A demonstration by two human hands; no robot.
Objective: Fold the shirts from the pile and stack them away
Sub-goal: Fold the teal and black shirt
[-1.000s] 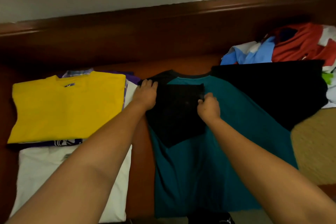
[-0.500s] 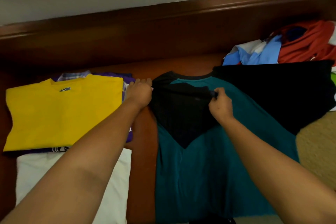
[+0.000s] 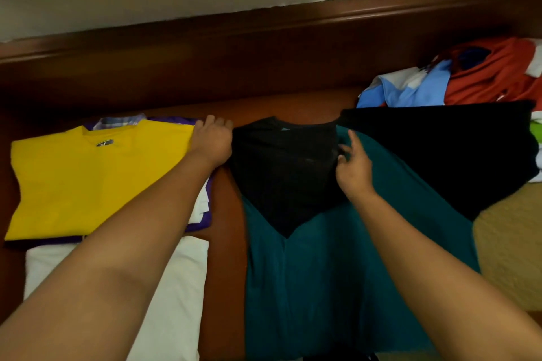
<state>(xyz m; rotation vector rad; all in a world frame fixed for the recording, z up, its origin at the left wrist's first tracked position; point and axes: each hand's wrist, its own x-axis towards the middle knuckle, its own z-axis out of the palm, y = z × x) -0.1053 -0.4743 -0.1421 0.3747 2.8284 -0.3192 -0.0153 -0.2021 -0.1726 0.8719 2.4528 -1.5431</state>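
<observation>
Teal and black, the shirt (image 3: 337, 272) lies flat in the middle of the brown worktop (image 3: 225, 243), its left black sleeve (image 3: 284, 173) folded over its chest. The left hand (image 3: 213, 139) presses on the shirt's left shoulder edge, fingers straight. The right hand (image 3: 352, 167) has loose fingers touching the sleeve's edge. Folded shirts, a yellow one (image 3: 96, 182) on top, sit left. The pile (image 3: 457, 79) waits far right.

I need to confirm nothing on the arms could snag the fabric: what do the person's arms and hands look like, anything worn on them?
Both forearms are bare as far as the picture shows; no sleeves are in view. The left hand and right hand wear no gloves, and no watch, bracelet or ring can be seen on the wrists or fingers that show. No markings are visible.
</observation>
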